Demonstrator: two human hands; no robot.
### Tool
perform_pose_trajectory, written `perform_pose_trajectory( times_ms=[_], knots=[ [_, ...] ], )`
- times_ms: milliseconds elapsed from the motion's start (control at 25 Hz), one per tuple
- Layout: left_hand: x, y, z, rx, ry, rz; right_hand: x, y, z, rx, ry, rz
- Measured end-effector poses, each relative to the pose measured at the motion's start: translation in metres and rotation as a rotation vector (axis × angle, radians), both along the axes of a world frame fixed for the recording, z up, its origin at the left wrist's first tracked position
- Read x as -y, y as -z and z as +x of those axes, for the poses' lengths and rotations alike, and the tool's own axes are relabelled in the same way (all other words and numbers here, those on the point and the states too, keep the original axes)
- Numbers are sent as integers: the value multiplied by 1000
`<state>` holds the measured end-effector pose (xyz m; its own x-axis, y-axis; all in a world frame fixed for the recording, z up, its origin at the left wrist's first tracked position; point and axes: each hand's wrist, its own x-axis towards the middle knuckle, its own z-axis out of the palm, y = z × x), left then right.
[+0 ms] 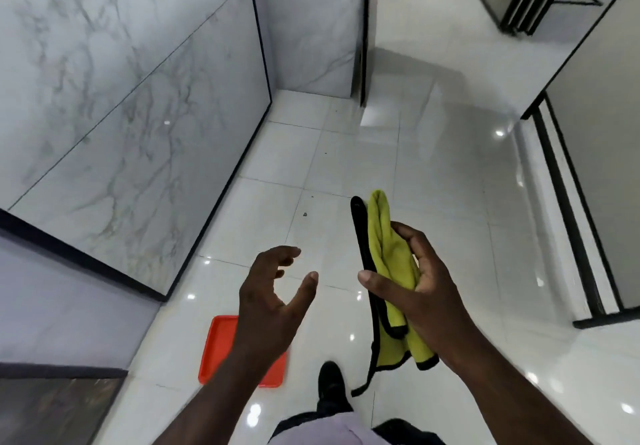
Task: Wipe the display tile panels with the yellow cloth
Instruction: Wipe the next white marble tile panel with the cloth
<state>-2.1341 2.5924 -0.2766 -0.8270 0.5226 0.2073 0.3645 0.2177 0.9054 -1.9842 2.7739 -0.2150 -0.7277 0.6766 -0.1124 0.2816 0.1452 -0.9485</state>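
Yellow cloth (391,271) gripped in right hand (422,285).
Left hand (270,292) held empty, fingers spread; marble tile panel (131,105) at 10 o'clock, red tray (218,351) on floor at 7.

- Cloth (391,271), at 4 o'clock: yellow-green with black edging.
- Tile panel (138,98), at 10 o'clock: white marble with grey veins, black frame.
- Tray (218,351), at 7 o'clock: red-orange.
- Floor (415,167): glossy white tiles.
- Shoe (330,380), at 6 o'clock: black.
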Motion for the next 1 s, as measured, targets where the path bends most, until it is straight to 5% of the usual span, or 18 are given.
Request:
perform_pose_trajectory(
  times_ms=[320,520,720,1000],
  knots=[
    [-132,3,-151,-131,-81,-212,-189,8,-187,-19,-171,99],
    [-187,-14,-241,-187,-339,-298,-275,-6,-344,-64,-446,155],
    [-178,-56,-303,-332,-638,-425,-256,-40,-493,-198,-830,249],
    [-50,-131,-412,-616,-1086,-553,-137,-139,-678,-623,-1205,527]
  ],
)
